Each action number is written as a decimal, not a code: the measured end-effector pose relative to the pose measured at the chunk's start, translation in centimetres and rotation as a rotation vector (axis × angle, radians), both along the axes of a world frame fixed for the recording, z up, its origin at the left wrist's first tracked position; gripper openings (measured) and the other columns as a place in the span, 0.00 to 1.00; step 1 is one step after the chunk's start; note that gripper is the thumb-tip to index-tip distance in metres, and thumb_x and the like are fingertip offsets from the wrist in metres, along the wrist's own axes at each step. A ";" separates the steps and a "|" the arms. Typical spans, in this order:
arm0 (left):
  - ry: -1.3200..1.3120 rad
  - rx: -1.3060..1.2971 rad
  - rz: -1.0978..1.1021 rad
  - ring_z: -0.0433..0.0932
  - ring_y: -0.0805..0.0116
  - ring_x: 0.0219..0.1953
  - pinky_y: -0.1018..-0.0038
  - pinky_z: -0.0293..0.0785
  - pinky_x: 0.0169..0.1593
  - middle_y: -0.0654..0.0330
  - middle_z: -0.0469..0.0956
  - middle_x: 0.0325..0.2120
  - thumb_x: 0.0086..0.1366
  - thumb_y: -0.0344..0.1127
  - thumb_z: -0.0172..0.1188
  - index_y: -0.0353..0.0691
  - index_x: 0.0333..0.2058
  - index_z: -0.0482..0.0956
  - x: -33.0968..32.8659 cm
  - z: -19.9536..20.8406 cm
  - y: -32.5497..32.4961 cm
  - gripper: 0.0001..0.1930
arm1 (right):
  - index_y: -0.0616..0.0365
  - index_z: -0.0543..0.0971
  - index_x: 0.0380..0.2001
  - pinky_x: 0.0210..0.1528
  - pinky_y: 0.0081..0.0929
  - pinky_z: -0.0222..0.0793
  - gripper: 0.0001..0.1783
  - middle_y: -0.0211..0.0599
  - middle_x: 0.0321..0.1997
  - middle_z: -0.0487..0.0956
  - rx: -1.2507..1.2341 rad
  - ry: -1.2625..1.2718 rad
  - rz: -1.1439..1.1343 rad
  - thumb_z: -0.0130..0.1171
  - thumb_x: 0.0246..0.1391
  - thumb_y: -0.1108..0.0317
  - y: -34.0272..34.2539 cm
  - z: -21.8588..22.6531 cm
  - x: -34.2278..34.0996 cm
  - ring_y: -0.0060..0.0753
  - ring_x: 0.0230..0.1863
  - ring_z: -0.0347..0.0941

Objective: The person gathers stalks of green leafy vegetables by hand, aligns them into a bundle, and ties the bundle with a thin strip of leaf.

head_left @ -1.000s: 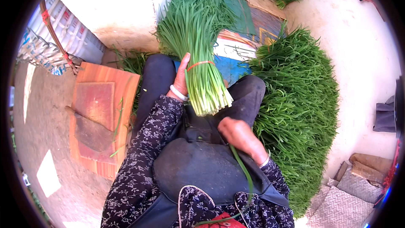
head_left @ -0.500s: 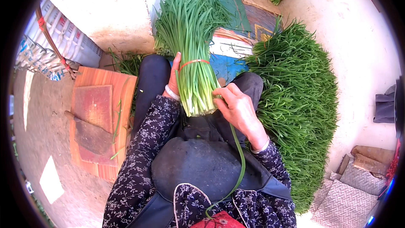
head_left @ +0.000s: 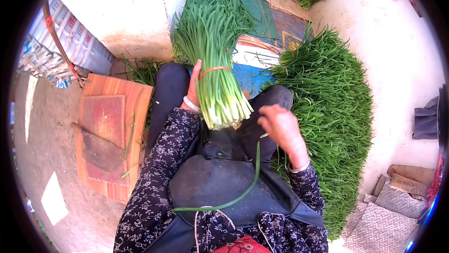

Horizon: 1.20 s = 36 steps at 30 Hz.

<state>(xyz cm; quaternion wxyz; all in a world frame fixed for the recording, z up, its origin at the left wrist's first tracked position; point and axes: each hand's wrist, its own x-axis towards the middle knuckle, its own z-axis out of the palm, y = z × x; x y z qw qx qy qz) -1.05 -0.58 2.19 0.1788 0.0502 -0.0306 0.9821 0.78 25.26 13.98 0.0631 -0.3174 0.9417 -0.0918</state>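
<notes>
A thick bunch of garlic chives (head_left: 216, 89) is upright in front of me, with a red band round its lower part and pale cut ends toward me. My left hand (head_left: 193, 87) is closed round its left side; most of its fingers are hidden behind the stalks. Just right of the pale ends, apart from them, my right hand (head_left: 284, 129) has its fingers drawn together. A single long chive leaf (head_left: 250, 186) trails from beneath that hand across my dark apron (head_left: 206, 183), a pale bit showing by the fingers.
Loose chives (head_left: 332, 122) are heaped at my right, and banded bunches (head_left: 217, 0) lie ahead. On my left, a cleaver (head_left: 105, 150) rests on a wooden board (head_left: 140, 98). Beyond stand white crates (head_left: 89, 42). Flattened cardboard (head_left: 290, 12) covers the floor ahead.
My right hand has moved away from the bunch, to the right and slightly toward me. The loose leaf has swung left across the apron. My left hand holds the bunch in place.
</notes>
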 end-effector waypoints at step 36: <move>-0.217 -0.816 0.580 0.78 0.71 0.42 0.72 0.76 0.47 0.60 0.79 0.43 0.67 0.42 0.60 0.35 0.53 0.73 0.3 -2.3 2.2 0.21 | 0.54 0.74 0.30 0.33 0.41 0.71 0.06 0.38 0.30 0.73 -0.385 0.239 0.203 0.59 0.46 0.75 -11.0 -6.2 2.7 0.45 0.32 0.74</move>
